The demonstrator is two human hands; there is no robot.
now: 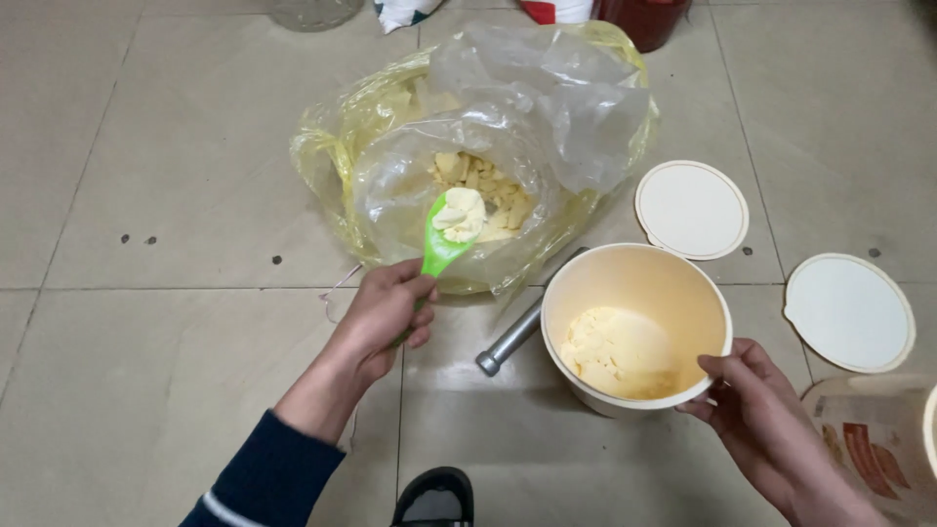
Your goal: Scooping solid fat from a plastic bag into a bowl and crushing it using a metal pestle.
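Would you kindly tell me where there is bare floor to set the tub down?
The widest bare tiled floor lies left of the yellow bag and the left hand. A smaller patch sits in front, between both arms. It is crowded right of the bag: tub, metal rod, two round lids and right hand.

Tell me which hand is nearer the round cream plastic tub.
Right. The right hand grips the round cream plastic tub at its near rim; the left hand holds a green plastic spoon over the bag, apart.
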